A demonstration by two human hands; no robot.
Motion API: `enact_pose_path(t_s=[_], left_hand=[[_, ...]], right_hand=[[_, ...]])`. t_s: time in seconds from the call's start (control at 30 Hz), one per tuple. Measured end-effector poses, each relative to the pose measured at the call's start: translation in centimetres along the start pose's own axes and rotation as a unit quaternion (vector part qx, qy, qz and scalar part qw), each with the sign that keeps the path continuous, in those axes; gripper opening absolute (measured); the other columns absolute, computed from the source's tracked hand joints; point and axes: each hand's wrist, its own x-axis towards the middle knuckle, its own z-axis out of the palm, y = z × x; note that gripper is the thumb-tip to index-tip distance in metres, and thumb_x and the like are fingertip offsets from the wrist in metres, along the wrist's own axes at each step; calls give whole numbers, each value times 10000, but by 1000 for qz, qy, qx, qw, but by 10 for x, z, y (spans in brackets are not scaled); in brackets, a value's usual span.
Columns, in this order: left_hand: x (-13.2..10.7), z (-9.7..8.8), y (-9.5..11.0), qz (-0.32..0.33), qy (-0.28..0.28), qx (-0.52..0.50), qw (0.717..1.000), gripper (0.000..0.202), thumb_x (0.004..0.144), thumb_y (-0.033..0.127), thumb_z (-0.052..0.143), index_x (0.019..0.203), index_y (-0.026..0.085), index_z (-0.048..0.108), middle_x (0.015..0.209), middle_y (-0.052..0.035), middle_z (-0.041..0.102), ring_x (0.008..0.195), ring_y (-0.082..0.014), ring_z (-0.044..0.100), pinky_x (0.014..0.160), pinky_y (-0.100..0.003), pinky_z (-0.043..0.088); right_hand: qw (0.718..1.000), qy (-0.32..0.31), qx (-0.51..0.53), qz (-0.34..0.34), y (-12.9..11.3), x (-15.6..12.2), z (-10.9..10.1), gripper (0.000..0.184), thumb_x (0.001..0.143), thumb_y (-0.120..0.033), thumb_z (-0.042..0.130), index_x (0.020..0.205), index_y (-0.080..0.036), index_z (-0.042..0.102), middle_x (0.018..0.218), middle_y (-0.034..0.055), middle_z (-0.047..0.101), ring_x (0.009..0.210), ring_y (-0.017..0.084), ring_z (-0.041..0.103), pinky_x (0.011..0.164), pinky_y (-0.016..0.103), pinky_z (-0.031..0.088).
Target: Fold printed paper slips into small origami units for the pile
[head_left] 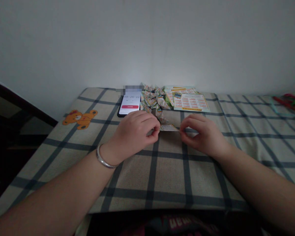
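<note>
A small strip of printed paper (pixel 169 127) lies stretched between my two hands on the checked cloth. My left hand (pixel 135 131), with a silver bangle on its wrist, pinches the strip's left end with curled fingers. My right hand (pixel 201 132) pinches the right end between thumb and forefinger. Just beyond the strip sits a heap of several small folded paper pieces (pixel 153 100).
A phone (pixel 129 104) with a lit timer screen lies left of the heap. Printed paper sheets (pixel 188 100) are stacked to its right. The checked cloth (pixel 162 170) bears an orange bear print (pixel 80 118). Red and green items (pixel 292 102) lie far right. A wall rises behind.
</note>
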Motion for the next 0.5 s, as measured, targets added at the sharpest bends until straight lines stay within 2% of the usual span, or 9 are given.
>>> enact_pose_path(t_s=[0.3, 0.4, 0.5], left_hand=[[-1, 1, -2, -11, 3, -15, 1000, 85, 777, 109, 554, 723, 170, 578, 778, -8, 655, 782, -180, 605, 766, -330, 473], [-2, 4, -1, -11, 0, -30, 999, 80, 788, 111, 559, 743, 174, 580, 796, -2, 656, 795, -178, 603, 760, -321, 466], [-2, 6, 3, -15, -4, -39, 999, 74, 796, 115, 565, 758, 176, 583, 810, -1, 656, 803, -176, 597, 766, -319, 459]], right_hand=[[999, 23, 11, 21, 4, -2, -1, 62, 769, -136, 583, 779, -192, 557, 742, 20, 601, 711, 168, 574, 655, 290, 438], [999, 28, 43, -3, 4, -1, 0, 73, 778, -133, 587, 820, -185, 560, 812, 43, 620, 771, 180, 582, 701, 306, 457], [999, 6, 31, -35, 1, 0, 3, 68, 807, -203, 627, 857, -184, 586, 855, 58, 633, 823, 199, 581, 733, 327, 463]])
